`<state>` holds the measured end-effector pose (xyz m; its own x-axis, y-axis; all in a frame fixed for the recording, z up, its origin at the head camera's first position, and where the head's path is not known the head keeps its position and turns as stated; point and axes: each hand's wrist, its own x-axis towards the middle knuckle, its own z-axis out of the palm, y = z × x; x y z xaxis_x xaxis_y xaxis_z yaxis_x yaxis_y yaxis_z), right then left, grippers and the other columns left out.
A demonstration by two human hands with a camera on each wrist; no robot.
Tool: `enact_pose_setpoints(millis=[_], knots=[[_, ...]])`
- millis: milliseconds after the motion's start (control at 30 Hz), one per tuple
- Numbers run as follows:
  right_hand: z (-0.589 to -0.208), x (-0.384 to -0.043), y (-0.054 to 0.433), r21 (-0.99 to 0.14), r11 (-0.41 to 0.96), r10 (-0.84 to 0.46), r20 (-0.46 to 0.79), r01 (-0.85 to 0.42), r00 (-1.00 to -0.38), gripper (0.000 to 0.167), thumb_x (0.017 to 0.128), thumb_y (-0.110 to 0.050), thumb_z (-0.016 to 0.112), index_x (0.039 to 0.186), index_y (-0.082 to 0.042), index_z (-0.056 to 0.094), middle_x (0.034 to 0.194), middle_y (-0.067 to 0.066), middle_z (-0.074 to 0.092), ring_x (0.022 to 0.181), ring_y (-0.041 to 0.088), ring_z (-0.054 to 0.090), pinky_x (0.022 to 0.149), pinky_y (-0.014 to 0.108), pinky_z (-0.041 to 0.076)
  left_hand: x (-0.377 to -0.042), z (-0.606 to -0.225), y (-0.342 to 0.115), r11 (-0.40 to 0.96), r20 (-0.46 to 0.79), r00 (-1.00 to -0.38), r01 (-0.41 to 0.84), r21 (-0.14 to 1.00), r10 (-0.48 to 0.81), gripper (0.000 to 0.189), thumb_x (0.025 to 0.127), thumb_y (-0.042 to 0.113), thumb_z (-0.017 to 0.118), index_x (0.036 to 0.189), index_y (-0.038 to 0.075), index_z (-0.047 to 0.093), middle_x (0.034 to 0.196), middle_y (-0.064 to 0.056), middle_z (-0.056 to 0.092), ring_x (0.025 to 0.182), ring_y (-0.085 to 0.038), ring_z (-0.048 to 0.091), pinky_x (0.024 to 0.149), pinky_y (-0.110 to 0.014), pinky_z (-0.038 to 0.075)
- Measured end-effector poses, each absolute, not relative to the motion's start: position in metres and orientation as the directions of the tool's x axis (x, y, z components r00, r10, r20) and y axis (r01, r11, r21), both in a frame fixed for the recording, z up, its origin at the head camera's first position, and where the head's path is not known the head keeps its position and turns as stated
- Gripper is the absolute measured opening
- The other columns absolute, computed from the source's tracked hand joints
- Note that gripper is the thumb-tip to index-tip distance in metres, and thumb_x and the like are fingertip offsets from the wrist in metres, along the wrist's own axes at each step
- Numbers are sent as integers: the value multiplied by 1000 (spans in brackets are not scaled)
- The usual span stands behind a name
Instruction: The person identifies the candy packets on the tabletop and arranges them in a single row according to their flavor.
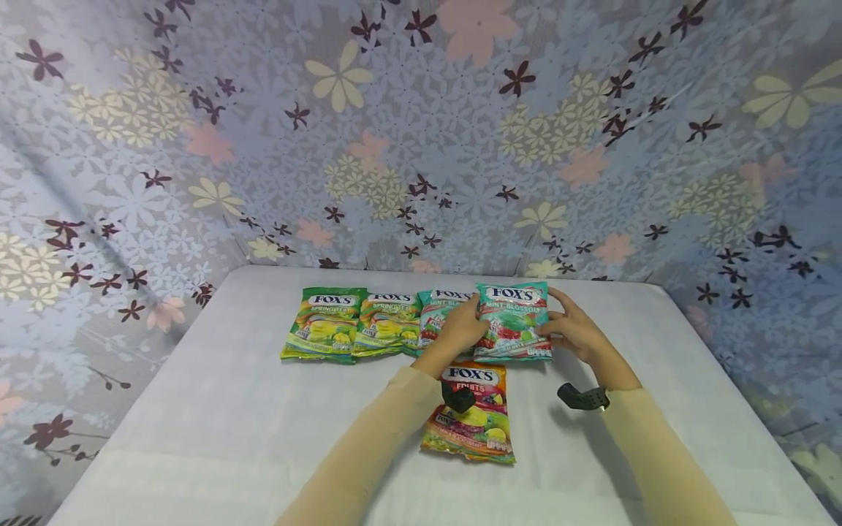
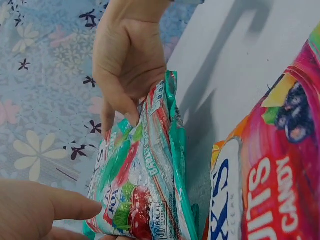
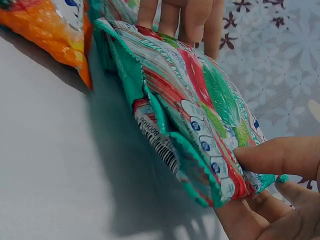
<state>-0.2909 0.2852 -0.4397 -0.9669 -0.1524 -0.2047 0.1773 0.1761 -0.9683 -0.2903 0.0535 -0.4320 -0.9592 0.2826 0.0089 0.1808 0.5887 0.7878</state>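
Observation:
Both hands hold a teal Mint Blossom candy bag [image 1: 513, 321], one at each side, at the right end of a row of bags. In the head view my left hand [image 1: 463, 326] is at its left edge, in front of a second teal candy bag [image 1: 434, 314] that it partly hides. The left wrist view shows the left thumb [image 2: 75, 205] over the bag and fingertips under it. At the right edge, my right hand [image 1: 579, 332] pinches the bag, with its thumb [image 3: 275, 157] on top and fingers below. The bag's near edge appears raised, casting a shadow.
Two green-yellow Spring Tea candy bags [image 1: 327, 325] [image 1: 388, 325] lie left in the row. An orange Fruits candy bag [image 1: 470, 431] lies nearer, partly under the left wrist's black camera strap [image 1: 458, 397]. Flowered cloth [image 1: 408, 146] rises behind the white table [image 1: 217, 409].

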Motion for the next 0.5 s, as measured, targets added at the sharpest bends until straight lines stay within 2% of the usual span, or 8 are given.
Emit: enact_pose_setpoints(millis=[67,133,333,433,500], knots=[[-442,-295,286,-962,187,-142,-225,197,-964,102,85,6,64,157,-22,-2,148,31,29,110,33,53,89,44,49,-289,-431,55,581,1,-957,176,795,289,61,97,11,53,151,-1,26,54,0,36,40,-9,23,40,-24,26],[-443,-299,286,-958,193,-134,-242,214,-961,102,84,6,64,157,-22,-3,149,31,27,112,34,52,89,44,48,-288,-430,57,569,2,-959,170,804,283,59,98,10,51,150,-3,26,52,3,32,39,-8,21,39,-23,25],[-450,-309,289,-952,190,-128,-266,239,-955,99,86,7,62,157,-21,-1,147,31,30,95,20,59,78,37,52,-286,-430,58,542,11,-959,170,823,284,51,98,6,48,145,-9,34,52,3,30,40,-8,22,40,-23,24],[-452,-311,290,-947,206,-113,-273,246,-955,99,85,7,63,157,-21,0,149,30,29,99,24,59,80,37,52,-288,-431,58,515,4,-957,161,842,292,48,99,6,46,144,-9,36,52,2,30,40,-8,23,40,-23,24],[-453,-311,289,-943,222,-105,-278,250,-955,100,85,6,63,157,-20,0,151,29,27,106,28,57,83,38,51,-289,-432,57,504,6,-955,162,849,297,41,100,6,45,138,-10,45,52,2,30,40,-8,24,39,-23,24]])
